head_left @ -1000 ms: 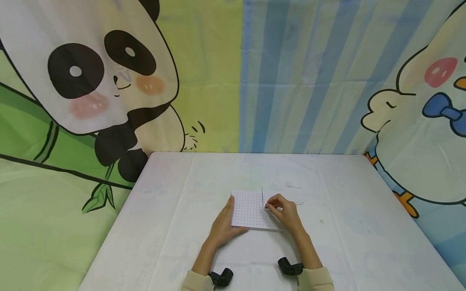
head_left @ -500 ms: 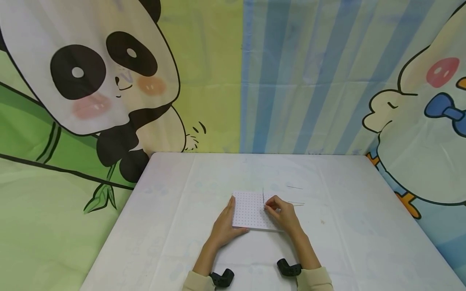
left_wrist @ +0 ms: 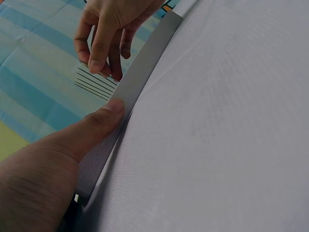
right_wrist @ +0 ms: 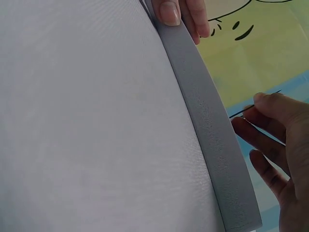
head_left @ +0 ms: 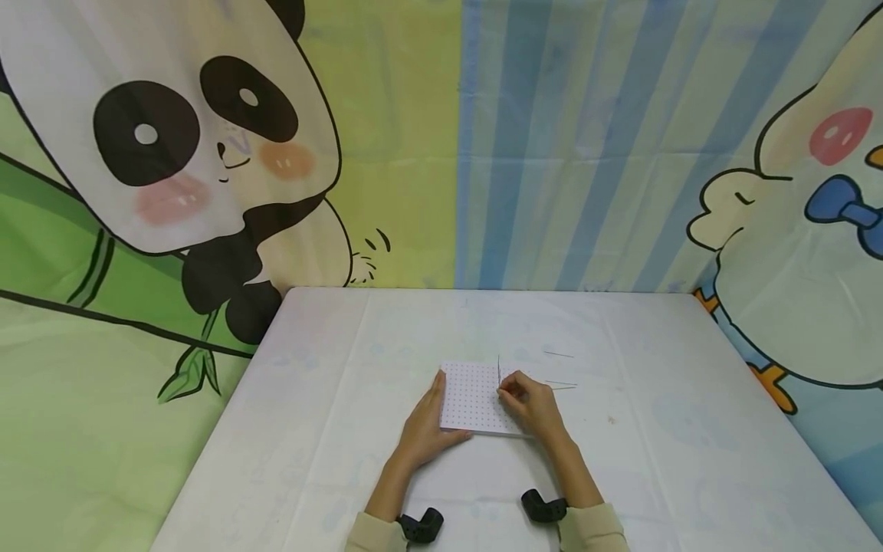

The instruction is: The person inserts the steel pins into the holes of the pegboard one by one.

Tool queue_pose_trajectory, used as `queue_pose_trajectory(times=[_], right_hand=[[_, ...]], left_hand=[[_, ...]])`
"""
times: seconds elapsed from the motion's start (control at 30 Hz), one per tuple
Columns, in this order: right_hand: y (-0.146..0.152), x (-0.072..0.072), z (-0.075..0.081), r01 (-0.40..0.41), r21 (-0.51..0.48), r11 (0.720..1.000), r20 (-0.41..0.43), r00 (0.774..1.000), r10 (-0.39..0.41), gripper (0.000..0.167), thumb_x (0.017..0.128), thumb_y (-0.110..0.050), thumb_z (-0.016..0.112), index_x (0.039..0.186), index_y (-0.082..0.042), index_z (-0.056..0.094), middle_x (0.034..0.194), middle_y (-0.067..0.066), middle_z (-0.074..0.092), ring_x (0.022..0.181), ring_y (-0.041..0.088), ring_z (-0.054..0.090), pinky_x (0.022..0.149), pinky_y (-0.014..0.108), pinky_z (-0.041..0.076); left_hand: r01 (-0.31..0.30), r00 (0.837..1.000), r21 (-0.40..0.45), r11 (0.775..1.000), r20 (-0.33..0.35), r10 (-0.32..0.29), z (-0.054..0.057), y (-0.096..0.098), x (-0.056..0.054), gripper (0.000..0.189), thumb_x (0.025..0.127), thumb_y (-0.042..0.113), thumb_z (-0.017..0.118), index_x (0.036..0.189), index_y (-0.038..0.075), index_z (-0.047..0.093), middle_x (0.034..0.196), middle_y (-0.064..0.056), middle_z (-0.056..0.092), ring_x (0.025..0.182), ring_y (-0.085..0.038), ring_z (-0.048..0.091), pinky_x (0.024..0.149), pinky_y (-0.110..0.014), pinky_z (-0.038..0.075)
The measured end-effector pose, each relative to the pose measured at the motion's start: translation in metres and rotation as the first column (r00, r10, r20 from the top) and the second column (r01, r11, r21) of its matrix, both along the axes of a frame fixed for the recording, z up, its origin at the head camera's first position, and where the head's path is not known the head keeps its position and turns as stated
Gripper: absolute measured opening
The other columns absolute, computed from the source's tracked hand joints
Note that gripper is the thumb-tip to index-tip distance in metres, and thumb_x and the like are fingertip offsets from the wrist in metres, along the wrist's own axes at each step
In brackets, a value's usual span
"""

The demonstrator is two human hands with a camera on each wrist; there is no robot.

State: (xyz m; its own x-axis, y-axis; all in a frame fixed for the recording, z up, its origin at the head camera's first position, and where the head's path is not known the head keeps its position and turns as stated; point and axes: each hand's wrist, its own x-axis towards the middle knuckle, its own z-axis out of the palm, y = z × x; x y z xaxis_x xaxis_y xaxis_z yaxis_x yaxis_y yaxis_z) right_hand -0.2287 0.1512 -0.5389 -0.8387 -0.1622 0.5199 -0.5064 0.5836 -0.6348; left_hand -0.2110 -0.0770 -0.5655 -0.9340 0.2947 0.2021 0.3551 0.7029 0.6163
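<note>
Soft, even light fills the head view, leaving a faint shadow beside the right forearm (head_left: 579,471). Both wrist views are dimmer and greyer; there the white tablecloth (left_wrist: 217,121) looks grainy and the dotted white board (right_wrist: 212,125) appears bowed.

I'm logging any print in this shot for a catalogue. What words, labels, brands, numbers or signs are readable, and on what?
None can be read.
Board: only rows of dots.
Panda: a faint mark by its nose, too blurred to read.
Wrist units: too small to tell any lettering.
</note>
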Motion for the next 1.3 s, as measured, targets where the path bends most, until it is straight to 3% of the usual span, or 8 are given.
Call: queue_pose_trajectory(times=[0.37, 0.63, 0.83, 0.93, 1.1, 1.3], right_hand=[[0.000, 0.000, -0.002, -0.011, -0.016, 1.000, -0.026, 1.000, 0.011, 0.013, 0.077, -0.006, 0.074, 0.082, -0.012, 0.063, 0.074, -0.004, 0.067, 0.065, 0.007, 0.063, 0.058, 0.023, 0.052], [0.000, 0.003, -0.004, 0.025, -0.027, 0.999, 0.043, 0.999, -0.024, 0.012, 0.075, -0.008, 0.076, 0.080, -0.012, 0.065, 0.075, -0.006, 0.068, 0.065, 0.006, 0.062, 0.059, 0.021, 0.051], [0.006, 0.002, -0.004, -0.024, -0.084, 0.996, 0.051, 0.998, 0.028, 0.012, 0.073, -0.009, 0.077, 0.081, -0.011, 0.068, 0.077, -0.004, 0.069, 0.068, 0.008, 0.065, 0.062, 0.023, 0.053], [0.012, 0.002, -0.005, -0.026, -0.121, 0.992, 0.129, 0.991, 0.042, 0.011, 0.076, -0.017, 0.075, 0.085, -0.013, 0.069, 0.081, -0.006, 0.069, 0.074, 0.008, 0.066, 0.066, 0.022, 0.053], [0.024, 0.001, -0.003, 0.048, -0.216, 0.975, 0.281, 0.960, 0.015, 0.015, 0.079, -0.022, 0.072, 0.091, -0.014, 0.070, 0.088, -0.004, 0.069, 0.083, 0.012, 0.065, 0.074, 0.022, 0.052], [0.049, -0.006, 0.003, 0.172, -0.174, 0.970, 0.267, 0.956, -0.122, 0.016, 0.082, -0.020, 0.070, 0.094, -0.009, 0.070, 0.091, 0.002, 0.069, 0.083, 0.016, 0.065, 0.071, 0.019, 0.050]], left_hand=[[-0.004, 1.000, -0.001, 1.000, -0.022, 0.004, -0.001, -0.001, -0.001, 0.116, 0.067, 0.049, 0.077, 0.148, 0.006, 0.007, 0.153, -0.009, 0.014, 0.135, -0.026, 0.025, 0.105, -0.040, 0.029], [0.003, 1.000, 0.014, 1.000, -0.014, -0.002, -0.002, -0.002, 0.001, 0.116, 0.066, 0.049, 0.078, 0.148, 0.003, 0.009, 0.153, -0.009, 0.014, 0.135, -0.027, 0.024, 0.105, -0.041, 0.028], [-0.005, 1.000, 0.001, 1.000, -0.012, 0.005, -0.001, -0.001, 0.001, 0.116, 0.067, 0.049, 0.077, 0.148, 0.005, 0.008, 0.153, -0.008, 0.013, 0.136, -0.026, 0.023, 0.106, -0.040, 0.027], [-0.008, 1.000, 0.001, 1.000, -0.010, 0.008, -0.001, 0.000, 0.000, 0.116, 0.067, 0.049, 0.078, 0.148, 0.006, 0.007, 0.153, -0.007, 0.013, 0.136, -0.025, 0.022, 0.106, -0.040, 0.026], [-0.013, 1.000, -0.003, 1.000, -0.019, 0.013, -0.001, 0.001, 0.001, 0.117, 0.066, 0.048, 0.078, 0.148, 0.005, 0.008, 0.153, -0.007, 0.013, 0.136, -0.025, 0.022, 0.107, -0.040, 0.026], [-0.017, 0.999, -0.004, 1.000, -0.027, 0.017, -0.002, 0.002, 0.001, 0.117, 0.065, 0.048, 0.079, 0.148, 0.005, 0.009, 0.153, -0.007, 0.013, 0.137, -0.025, 0.022, 0.107, -0.040, 0.026]])
